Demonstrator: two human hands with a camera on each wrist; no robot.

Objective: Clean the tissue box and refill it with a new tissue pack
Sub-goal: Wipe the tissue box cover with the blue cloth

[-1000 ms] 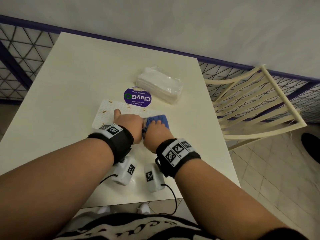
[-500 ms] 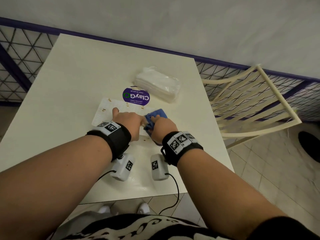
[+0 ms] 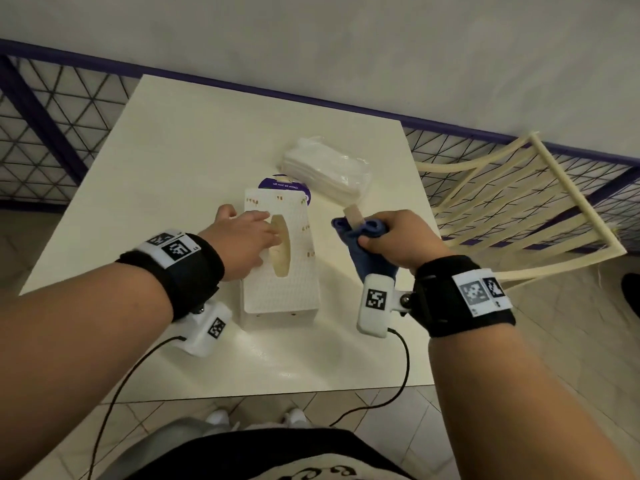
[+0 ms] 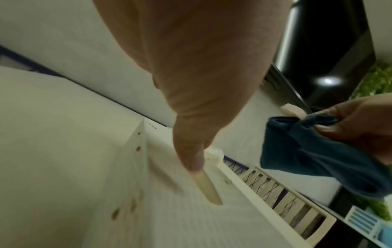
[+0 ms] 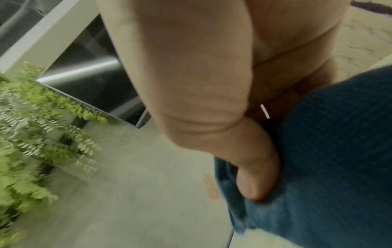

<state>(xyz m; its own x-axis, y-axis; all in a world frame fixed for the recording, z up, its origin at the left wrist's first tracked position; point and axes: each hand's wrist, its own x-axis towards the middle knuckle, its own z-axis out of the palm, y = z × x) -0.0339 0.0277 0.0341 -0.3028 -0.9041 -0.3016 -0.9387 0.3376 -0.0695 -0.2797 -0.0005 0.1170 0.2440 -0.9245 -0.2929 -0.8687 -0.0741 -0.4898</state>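
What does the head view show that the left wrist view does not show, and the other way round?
Only the head view shows the tissue pack, the purple round label and the whole table. Only the left wrist view shows green plants and a dark glossy panel. Both show the left hand resting on the tissue box beside its slot, and the right hand gripping the blue cloth.

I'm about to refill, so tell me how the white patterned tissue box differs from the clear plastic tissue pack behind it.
The white patterned tissue box is rigid and opaque, with an oval slot on top; the clear plastic tissue pack is soft, crinkled and see-through. The left hand rests on the box; the pack lies untouched. Both sit on the cream table.
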